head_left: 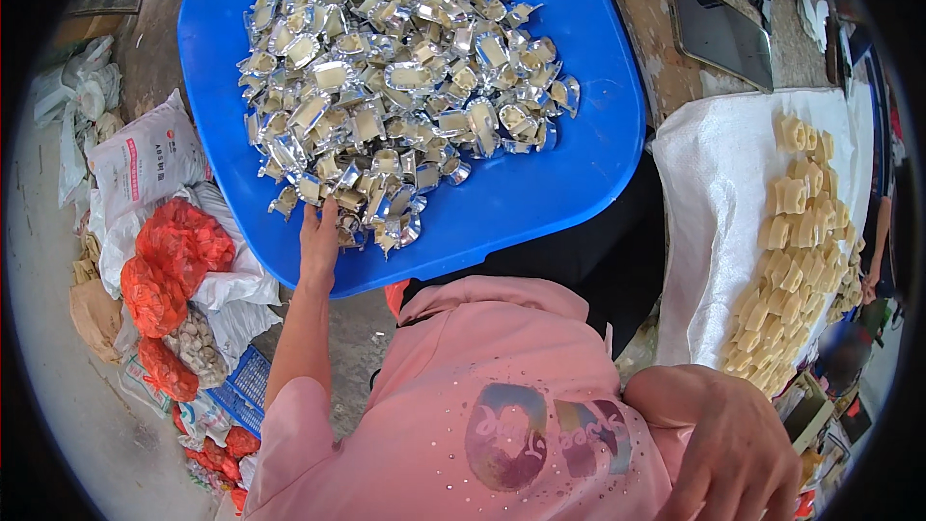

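Note:
A large blue plastic basin point(579, 193) lies tilted in front of me, holding a heap of small chrome-and-cream plastic parts point(386, 77). My left hand point(319, 239) reaches over its near rim to the lower edge of the heap. Thumb and finger are closed around a chrome-and-cream plastic part point(309, 188), their tips partly covered by the pile. My right hand point(728, 453) is raised close to the camera at the lower right, away from the basin. Its fingers hang a little apart, with nothing visible in them; the fingertips are cut off by the frame.
Cream plastic pieces point(796, 270) are spread on a white woven sack point(699, 203) at the right. A phone point(719, 31) lies on a worn wooden surface behind it. Red mesh bags point(183, 251), a white printed sack point(149, 154) and a blue crate point(243, 388) stand at the left. A person's arm point(880, 241) shows far right.

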Demonstrator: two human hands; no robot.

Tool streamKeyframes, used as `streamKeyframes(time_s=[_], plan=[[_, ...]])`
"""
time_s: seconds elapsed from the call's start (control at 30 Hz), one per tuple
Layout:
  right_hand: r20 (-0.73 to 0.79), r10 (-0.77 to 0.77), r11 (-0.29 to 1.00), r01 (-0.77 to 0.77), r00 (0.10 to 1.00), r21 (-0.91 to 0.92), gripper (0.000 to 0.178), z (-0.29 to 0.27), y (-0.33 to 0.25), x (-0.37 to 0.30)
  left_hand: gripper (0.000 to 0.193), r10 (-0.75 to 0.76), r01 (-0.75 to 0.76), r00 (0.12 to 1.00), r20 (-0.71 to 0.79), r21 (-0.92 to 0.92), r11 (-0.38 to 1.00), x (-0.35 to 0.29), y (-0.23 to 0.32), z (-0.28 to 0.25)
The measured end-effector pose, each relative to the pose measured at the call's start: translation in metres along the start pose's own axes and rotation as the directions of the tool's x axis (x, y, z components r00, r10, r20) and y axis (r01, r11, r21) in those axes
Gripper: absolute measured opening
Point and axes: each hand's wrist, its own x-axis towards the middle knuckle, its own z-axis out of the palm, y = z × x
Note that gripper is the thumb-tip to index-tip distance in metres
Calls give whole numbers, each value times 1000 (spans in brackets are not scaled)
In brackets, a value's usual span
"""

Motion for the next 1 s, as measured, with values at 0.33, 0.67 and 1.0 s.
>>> streamKeyframes(time_s=[0.33,0.67,1.0], plan=[[-164,-400,906,362,902,-218,27,7,11,3,61,-135,322,943,305,-729,603,24,6,15],[-272,-414,910,391,869,-138,21,9,15,-3,65,-115,391,883,454,-580,714,30,10,20],[-242,-271,960,242,932,-143,27,6,7,-5,66,-74,376,889,451,-630,680,32,21,40]])
